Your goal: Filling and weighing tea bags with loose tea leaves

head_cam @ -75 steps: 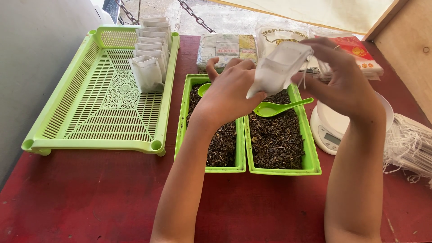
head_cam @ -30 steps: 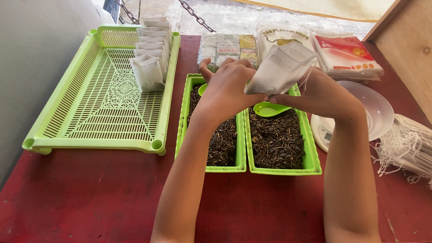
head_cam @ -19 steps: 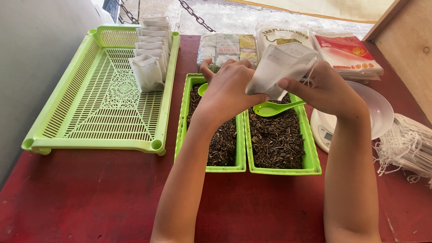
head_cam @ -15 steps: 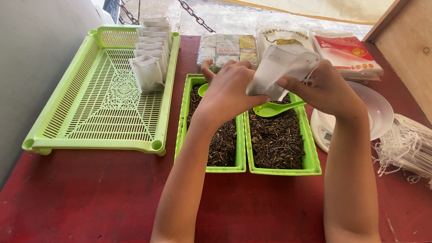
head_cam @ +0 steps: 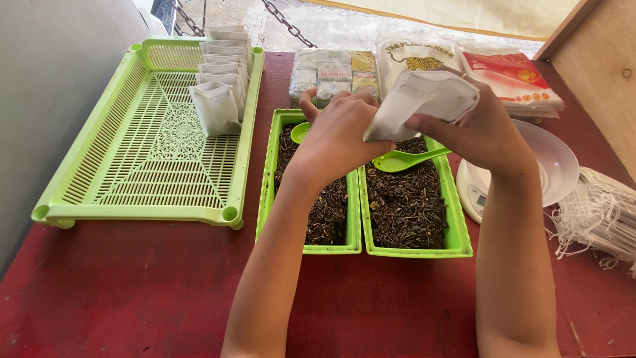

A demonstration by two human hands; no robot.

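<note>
Bag: your small white paper filter bag is held above the two narrow green plastic trays of dark loose tea.
Left grip: your left hand pinches its lower corner.
Right grip: your right hand clasps its upper edge.

Our red counter carries a slatted green tray. Beside it we see two tea-leaf bins, a scale and packets.

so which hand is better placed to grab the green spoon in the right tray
Right. The right hand sits just above the green spoon's handle end, while the left hand pinches the white filter bag's lower corner and hangs over the other tray.
</note>
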